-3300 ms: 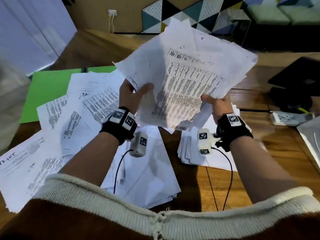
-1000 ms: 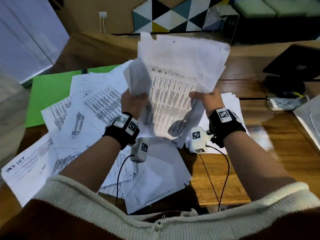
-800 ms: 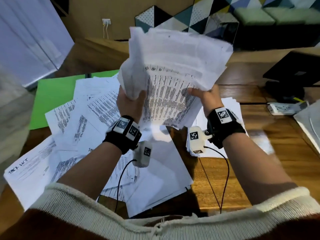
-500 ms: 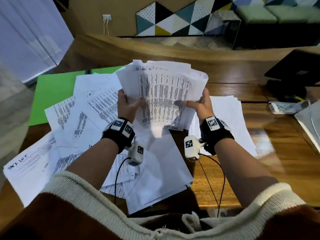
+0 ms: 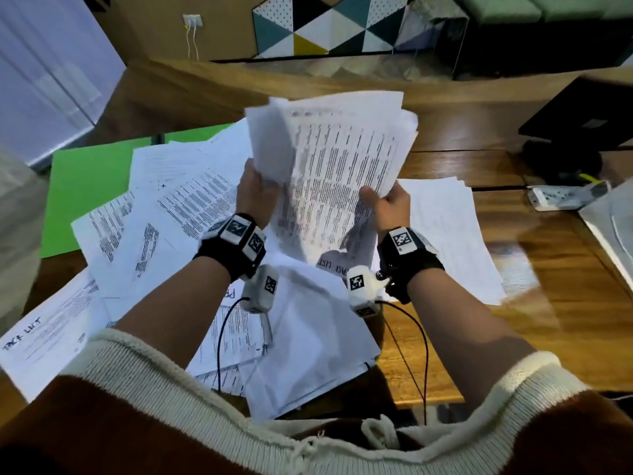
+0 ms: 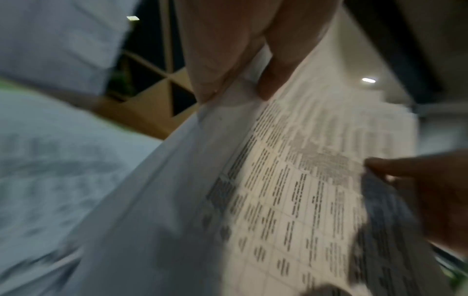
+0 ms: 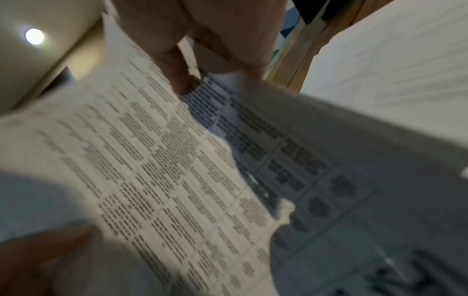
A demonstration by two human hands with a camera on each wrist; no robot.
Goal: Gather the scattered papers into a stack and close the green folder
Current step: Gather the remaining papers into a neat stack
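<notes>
The left hand (image 5: 255, 190) and right hand (image 5: 390, 204) each grip a side edge of a bundle of papers (image 5: 339, 173), thumbs in front, the other fingers hidden behind the sheets. The print is blurred in both wrist views. Below and left of the fingers lie loose papers (image 5: 171, 214), covering much of the open green folder (image 5: 89, 190). Right of the fingers sits another pile (image 5: 448, 228) on the table (image 5: 548, 303)

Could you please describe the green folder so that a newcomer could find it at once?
Start at the wooden table and go to its far left side. The green folder lies flat there, partly under scattered papers, the only bright green thing among white sheets.
</notes>
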